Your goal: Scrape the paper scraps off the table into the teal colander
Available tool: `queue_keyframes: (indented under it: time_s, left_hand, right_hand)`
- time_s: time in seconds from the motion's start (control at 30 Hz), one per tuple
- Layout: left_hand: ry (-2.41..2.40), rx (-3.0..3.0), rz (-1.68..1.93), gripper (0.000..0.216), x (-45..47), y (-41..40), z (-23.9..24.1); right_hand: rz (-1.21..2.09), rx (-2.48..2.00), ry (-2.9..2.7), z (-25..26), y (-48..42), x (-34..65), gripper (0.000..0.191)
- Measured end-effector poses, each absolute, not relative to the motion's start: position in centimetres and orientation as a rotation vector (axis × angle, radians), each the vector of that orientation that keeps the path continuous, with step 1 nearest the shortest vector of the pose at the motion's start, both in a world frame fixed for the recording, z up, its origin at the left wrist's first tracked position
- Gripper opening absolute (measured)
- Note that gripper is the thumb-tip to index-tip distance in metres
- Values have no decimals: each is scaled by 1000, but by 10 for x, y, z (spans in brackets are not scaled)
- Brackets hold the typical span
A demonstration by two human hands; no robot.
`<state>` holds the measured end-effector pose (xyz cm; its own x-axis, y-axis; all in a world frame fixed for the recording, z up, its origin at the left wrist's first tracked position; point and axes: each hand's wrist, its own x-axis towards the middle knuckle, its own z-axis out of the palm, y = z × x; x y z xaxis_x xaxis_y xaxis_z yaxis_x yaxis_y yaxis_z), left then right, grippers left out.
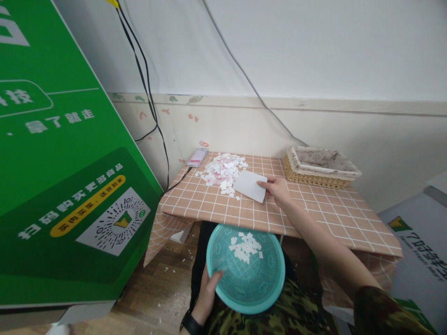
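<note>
My left hand (210, 289) grips the near left rim of a round teal plastic basket (248, 298), thumb over the edge. White paper scraps (246, 246) lie in the bottom of that basket, which I hold in front of the table edge. Between the thumb and fingers of my right hand (275, 190) is the right end of a flat white card (249, 184), held low over the tabletop. The card's left edge meets a heap of white and pinkish paper scraps (223, 172); whether it presses into them I cannot tell.
A checked cloth covers the table (321, 218). At its back right stands a lined wicker basket (319, 167), and at the back left lies a blurred pinkish object (198, 157). A large green panel (70, 177) rises on the left, with black cables (157, 125) beside it.
</note>
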<state>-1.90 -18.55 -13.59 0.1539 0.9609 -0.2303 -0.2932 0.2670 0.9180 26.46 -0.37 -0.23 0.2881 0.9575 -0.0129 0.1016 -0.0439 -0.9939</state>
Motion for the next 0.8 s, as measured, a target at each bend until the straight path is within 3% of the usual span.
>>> queue_keyframes:
  time_s: [0.2, 0.8]
  left_hand:
    - [1022, 834, 1106, 49, -19, -187, -146]
    - [1005, 821, 1113, 46, -19, -187, -150]
  right_hand:
    - [1140, -1335, -1040, -5, 0, 262, 27]
    - [994, -1365, -1291, 4, -4, 266, 39]
